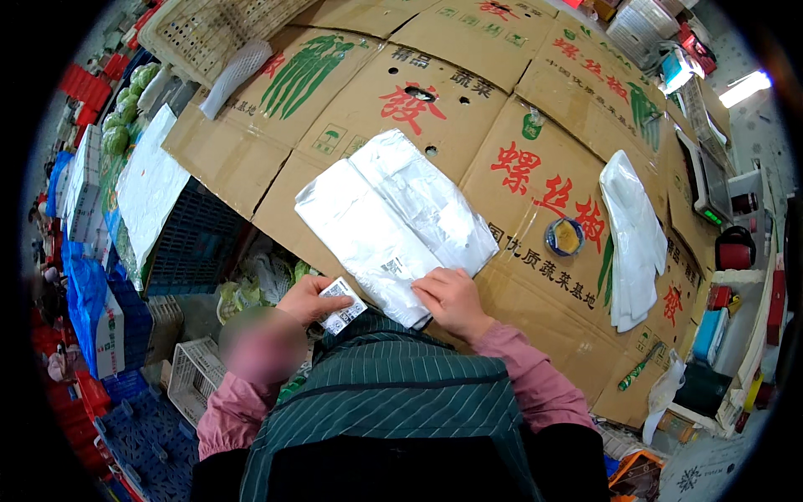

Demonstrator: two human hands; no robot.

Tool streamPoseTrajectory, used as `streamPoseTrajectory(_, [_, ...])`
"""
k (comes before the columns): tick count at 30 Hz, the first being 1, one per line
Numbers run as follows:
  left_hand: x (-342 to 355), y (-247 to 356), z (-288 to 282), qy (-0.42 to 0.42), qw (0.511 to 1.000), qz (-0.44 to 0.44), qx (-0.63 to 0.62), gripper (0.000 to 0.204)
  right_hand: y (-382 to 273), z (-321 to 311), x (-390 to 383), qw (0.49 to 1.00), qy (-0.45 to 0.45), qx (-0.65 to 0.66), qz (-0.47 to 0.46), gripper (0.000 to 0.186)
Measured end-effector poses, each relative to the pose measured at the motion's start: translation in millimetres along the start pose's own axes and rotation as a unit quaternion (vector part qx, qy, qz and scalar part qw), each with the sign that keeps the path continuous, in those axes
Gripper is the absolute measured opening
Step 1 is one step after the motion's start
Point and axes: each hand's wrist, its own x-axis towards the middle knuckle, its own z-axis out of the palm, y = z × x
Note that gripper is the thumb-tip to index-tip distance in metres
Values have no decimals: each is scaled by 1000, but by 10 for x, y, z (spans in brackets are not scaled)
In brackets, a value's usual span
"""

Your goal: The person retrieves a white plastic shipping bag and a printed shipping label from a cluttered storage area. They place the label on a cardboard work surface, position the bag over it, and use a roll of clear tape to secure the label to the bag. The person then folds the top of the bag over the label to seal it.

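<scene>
labels point(345, 310), small white pcs w/ black printed codes, sit in l. hand point(303, 301), thumb & fingers pinching them at the l. edge, near side of the bags just beside. r. hand point(454, 303) rests on the near r. edge of white plastic bags point(401, 213), fingers bent, tips on the film; can't tell if they grip it or only press. bags lie flat & overlapping mid-table, nearest edge by the green striped apron point(393, 385); a printed patch point(391, 266) shows on them nr r. hand. table point(523, 289) is topped w/ flattened cardboard point(477, 142), red & black print + green veg pics. to the r.: round blue-rimmed item point(565, 237), tan inside, kind unclear; then 2nd white bag pile point(633, 243), well apart from both hands. green-handled tool point(642, 366) lies nr the table's near r. corner; scale point(701, 180) w/ lit green digits at the r. edge. upper l.: beige plastic crate point(196, 42), white foam net point(237, 75) beside it. white crate point(195, 376) stands low l., off the table.
</scene>
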Motion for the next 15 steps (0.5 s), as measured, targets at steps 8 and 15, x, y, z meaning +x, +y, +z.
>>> streamPoseTrajectory(8, [318,79,301,27,994,97,29,17,339,-638,132,910,303,157,234,10])
streamPoseTrajectory(15, [733,255,503,181,905,82,375,33,0,-167,126,999,-20,27,-18,19])
